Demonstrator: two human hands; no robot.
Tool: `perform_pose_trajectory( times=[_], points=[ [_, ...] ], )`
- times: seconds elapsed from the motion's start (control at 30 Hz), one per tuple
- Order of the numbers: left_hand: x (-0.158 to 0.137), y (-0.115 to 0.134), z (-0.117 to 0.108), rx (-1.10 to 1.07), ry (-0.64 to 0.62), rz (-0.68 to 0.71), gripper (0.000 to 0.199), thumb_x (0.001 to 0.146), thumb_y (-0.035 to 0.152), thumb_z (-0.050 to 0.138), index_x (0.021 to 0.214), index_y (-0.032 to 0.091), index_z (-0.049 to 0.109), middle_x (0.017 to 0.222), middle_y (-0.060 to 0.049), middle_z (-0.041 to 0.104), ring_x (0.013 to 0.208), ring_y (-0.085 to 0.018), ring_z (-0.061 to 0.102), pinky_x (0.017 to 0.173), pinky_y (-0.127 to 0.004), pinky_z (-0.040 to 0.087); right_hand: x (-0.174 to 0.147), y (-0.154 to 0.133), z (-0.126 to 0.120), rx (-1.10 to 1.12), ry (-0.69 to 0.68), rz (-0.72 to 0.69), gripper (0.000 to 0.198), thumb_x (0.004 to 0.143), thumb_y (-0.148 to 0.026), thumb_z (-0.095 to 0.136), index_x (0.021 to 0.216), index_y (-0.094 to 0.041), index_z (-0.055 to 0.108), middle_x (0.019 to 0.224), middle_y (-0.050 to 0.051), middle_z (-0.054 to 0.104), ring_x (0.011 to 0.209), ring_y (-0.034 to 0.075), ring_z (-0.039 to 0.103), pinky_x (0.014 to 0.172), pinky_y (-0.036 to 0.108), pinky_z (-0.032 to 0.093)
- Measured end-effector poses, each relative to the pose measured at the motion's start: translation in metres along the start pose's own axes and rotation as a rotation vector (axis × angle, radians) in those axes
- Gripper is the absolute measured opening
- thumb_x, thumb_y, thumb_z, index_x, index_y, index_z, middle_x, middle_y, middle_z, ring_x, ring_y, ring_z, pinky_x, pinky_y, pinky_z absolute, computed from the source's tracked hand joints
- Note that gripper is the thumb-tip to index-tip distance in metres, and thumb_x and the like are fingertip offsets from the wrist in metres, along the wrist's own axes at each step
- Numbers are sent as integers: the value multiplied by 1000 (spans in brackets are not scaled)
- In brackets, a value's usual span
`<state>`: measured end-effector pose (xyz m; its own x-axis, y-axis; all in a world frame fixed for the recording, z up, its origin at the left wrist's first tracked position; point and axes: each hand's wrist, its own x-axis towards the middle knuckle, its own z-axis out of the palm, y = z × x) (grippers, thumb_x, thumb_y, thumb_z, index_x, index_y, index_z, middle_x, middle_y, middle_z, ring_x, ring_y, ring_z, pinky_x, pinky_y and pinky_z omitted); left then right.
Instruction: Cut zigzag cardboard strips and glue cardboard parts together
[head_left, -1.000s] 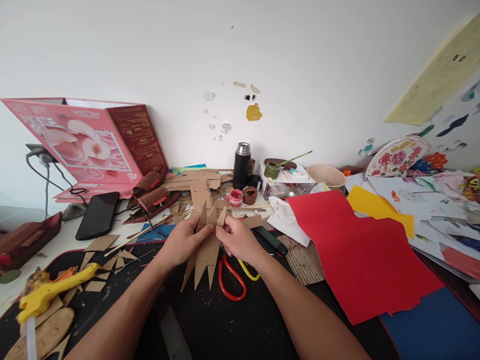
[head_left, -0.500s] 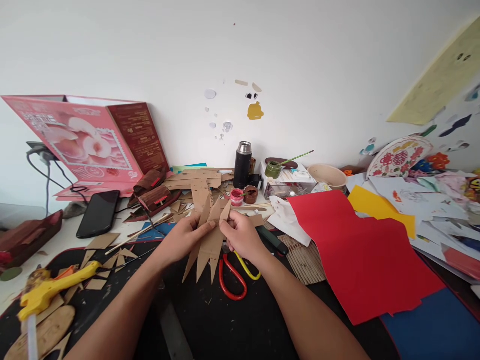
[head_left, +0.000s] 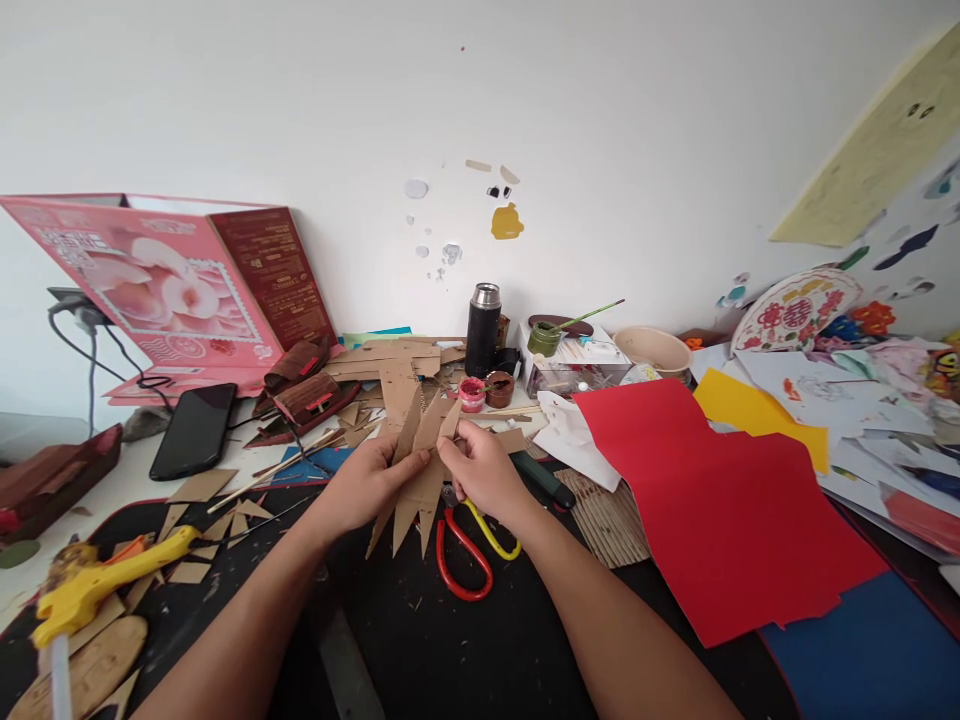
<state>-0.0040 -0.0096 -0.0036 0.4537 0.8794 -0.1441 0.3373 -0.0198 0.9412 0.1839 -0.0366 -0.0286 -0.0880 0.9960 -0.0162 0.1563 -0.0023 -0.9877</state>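
Note:
Pointed brown cardboard pieces (head_left: 411,505) are held up between my two hands over the black mat, their sharp tips showing above and below the fingers. My left hand (head_left: 373,480) is closed on them from the left, thumb pressed across the front. From the right, my right hand (head_left: 480,465) pinches the rightmost strip between thumb and fingers. Just below that hand lie scissors (head_left: 466,560) with one red and one yellow handle. Their blades are mostly hidden behind the cardboard and my right hand.
A yellow glue gun (head_left: 112,580) lies at left among cardboard scraps, near a black phone (head_left: 193,430). A black thermos (head_left: 484,330) and open paint jars (head_left: 471,393) stand behind. At right are red paper (head_left: 727,500) and a corrugated cardboard piece (head_left: 604,515). A metal ruler (head_left: 349,650) lies in front.
The view has shifted very slightly. Both hands keep their hold on the cardboard pieces, with hardly any movement.

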Motion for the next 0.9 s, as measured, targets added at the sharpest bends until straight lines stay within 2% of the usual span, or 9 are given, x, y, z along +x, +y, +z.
perform_pose_trajectory(
  times=[0.3,0.6,0.9],
  points=[
    [-1,2,-1,33,28,26,61,76,77,73,95,20,77,86,-7,81,78,-31,74,64,-35,60,-1,1,-1,-17,-19,-12,8,104,-28,54,99,-23,60,58,-10,48,40,13,49,44,24,40],
    [0,-2,-4,-53,-23,23,53,77,71,77,93,20,76,84,-5,79,72,-27,71,63,-34,58,-3,0,1,11,-33,-2,15,104,-28,58,89,-24,56,58,-10,49,39,11,49,43,23,40],
    [-1,1,-3,-85,-23,7,41,72,59,83,86,21,74,81,-3,78,72,-27,70,64,-33,58,-1,2,1,-29,-50,-5,20,106,-26,56,85,-24,54,58,-10,47,37,10,50,41,22,37]
  ],
)
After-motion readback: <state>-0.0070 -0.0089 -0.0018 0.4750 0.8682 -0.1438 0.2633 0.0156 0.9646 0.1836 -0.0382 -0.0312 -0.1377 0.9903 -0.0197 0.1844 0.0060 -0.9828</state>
